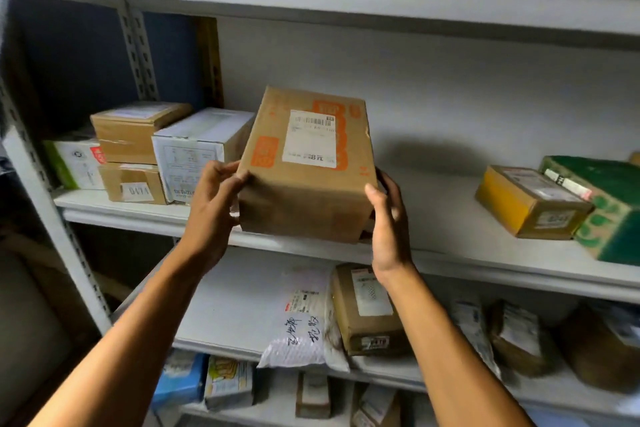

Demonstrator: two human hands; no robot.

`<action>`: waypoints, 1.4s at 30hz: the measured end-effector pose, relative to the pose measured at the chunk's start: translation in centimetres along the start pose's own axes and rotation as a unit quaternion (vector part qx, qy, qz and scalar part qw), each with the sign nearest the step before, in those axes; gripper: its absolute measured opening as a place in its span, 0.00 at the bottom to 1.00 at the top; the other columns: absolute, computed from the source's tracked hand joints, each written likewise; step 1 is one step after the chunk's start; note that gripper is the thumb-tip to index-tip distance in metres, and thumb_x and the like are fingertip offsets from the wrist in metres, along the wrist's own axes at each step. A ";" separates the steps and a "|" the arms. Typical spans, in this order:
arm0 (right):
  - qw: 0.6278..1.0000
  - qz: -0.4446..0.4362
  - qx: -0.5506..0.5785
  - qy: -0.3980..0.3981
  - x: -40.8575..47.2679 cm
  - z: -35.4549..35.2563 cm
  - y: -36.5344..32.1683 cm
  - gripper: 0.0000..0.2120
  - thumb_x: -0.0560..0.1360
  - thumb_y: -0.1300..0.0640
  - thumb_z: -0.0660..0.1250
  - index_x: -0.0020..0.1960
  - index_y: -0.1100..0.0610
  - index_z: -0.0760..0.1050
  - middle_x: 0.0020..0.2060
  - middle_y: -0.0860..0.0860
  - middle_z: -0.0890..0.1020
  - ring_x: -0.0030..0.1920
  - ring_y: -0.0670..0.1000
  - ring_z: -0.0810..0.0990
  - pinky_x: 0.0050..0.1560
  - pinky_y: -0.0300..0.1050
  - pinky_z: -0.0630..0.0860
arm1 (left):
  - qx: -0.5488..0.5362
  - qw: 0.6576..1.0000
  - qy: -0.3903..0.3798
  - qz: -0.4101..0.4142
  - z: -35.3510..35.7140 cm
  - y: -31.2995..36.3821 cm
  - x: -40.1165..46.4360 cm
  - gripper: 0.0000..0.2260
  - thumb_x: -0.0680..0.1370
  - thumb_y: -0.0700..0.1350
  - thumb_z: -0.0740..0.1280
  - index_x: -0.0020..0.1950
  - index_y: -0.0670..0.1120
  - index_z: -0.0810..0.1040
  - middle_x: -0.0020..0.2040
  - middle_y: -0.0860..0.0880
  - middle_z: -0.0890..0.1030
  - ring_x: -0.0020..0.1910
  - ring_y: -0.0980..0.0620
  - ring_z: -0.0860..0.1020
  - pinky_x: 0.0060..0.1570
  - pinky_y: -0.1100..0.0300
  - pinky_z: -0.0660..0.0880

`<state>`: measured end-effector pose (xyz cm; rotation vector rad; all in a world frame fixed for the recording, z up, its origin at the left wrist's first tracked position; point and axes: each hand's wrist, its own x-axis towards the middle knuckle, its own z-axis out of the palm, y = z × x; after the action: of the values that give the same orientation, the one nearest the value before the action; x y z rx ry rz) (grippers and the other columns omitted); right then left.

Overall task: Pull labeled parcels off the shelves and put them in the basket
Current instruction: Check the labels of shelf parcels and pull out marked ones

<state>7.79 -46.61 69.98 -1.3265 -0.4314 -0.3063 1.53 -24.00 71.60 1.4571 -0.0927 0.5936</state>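
The grey metal shelving unit (pixel 450 253) carries parcels on three visible levels. On the middle shelf, two brown cartons (pixel 133 149) are stacked at the left beside a white-wrapped box (pixel 197 149) and a green-and-white box (pixel 74 163), a brown box with an orange print and a white label (pixel 304 166) sits at the front edge, and a yellow-sided carton (pixel 530 203) touches a green printed box (pixel 609 208) at the right. The shelf below bears a white bubble mailer with handwriting (pixel 301 322), a brown labeled carton (pixel 367 308) just beside it and several wrapped parcels (pixel 519 336) further right; the lowest shelf holds a blue pack (pixel 180 378) and small boxes (pixel 228 381).
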 end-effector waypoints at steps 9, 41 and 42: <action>0.990 -0.082 -0.113 -0.008 3.6 -4.0 -6.6 0.31 0.70 0.43 0.72 0.72 0.37 0.70 0.67 0.50 0.76 0.63 0.45 0.77 0.57 0.45 0.80 | 0.082 0.991 -0.089 0.048 3.3 6.3 4.7 0.16 0.71 0.53 0.69 0.57 0.63 0.74 0.57 0.48 0.76 0.49 0.56 0.80 0.43 0.50 0.82; 0.951 -0.038 -0.272 -0.142 1.7 -12.8 -13.2 0.61 0.57 0.41 0.84 0.82 0.47 0.54 0.61 0.46 0.79 0.63 0.40 0.78 0.69 0.48 0.72 | 0.164 0.927 -0.319 0.113 4.4 10.1 2.6 0.44 0.56 0.53 0.83 0.67 0.52 0.65 0.75 0.46 0.70 0.50 0.41 0.85 0.49 0.51 0.83; 0.960 -0.019 -0.246 -0.131 1.6 -12.9 -13.2 0.61 0.55 0.32 0.81 0.81 0.46 0.57 0.60 0.47 0.81 0.63 0.43 0.79 0.67 0.47 0.74 | 0.166 0.926 -0.319 0.115 4.3 9.9 2.3 0.49 0.55 0.52 0.84 0.71 0.55 0.62 0.75 0.48 0.69 0.52 0.42 0.84 0.50 0.53 0.83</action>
<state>4.88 -62.01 79.78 -1.8596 -0.6309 -0.2796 0.44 -27.35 82.10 1.9443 -0.7124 0.3043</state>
